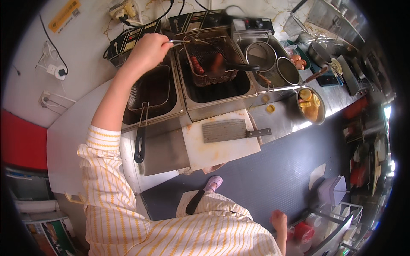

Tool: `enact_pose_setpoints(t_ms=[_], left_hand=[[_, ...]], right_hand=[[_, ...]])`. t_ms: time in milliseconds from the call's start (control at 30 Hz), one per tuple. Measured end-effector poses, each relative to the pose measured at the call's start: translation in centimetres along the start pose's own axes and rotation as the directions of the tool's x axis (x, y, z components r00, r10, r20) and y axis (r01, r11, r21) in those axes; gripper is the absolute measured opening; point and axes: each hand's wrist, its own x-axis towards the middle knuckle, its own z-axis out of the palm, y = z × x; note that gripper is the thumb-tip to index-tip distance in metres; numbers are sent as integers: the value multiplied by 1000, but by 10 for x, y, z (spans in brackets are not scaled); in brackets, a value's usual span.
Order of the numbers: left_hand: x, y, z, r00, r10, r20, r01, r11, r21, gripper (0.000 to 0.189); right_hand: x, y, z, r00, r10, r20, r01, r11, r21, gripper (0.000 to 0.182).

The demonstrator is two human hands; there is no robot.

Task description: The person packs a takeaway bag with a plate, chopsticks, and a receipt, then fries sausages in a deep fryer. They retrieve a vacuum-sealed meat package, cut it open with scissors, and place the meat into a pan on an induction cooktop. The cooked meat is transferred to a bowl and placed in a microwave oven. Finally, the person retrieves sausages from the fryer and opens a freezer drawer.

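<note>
My left hand [153, 48] is closed around a thin metal utensil [180, 41], perhaps tongs. It reaches over a wire fry basket [205, 84] in the middle fryer [221, 101]. Reddish-brown pieces that look like sausages [197, 66] lie in that basket; its black handle [243, 67] points right. Something dark and blurred hides part of the inside. My right hand [279, 220] hangs low by my side, blurred, with fingers curled and nothing visible in it. A cleaver [224, 131] lies flat on a white cutting board [198, 153] before me.
The left fryer [174, 107] holds another basket whose black handle [139, 144] juts towards me. Round strainers [261, 57] rest over the right fryer. A metal bowl of yellow slices [310, 105] stands near the counter edge. Eggs [298, 62] sit behind it. A rack [333, 224] stands low right.
</note>
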Motion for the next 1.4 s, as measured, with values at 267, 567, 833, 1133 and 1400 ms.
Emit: enact_pose_setpoints(t_ms=[267,567,833,1133,1400], left_hand=[[-44,6,26,998,4,-66,-8,999,-47,27],[-48,7,37,967,-235,-96,203,943,-265,27],[-87,19,64,936,-274,222,339,873,-351,23],[-104,57,100,903,-348,252,427,790,-440,24],[-87,101,109,715,-526,460,655,274,-705,32]], right_hand=[[21,-17,-9,994,-1,110,11,996,-90,22],[67,-157,-56,948,-131,290,15,929,370,22],[86,-155,-51,932,-196,305,70,923,379,20],[87,-59,-53,967,-69,244,-39,911,412,22],[100,26,-92,960,-21,281,-120,871,476,21]])
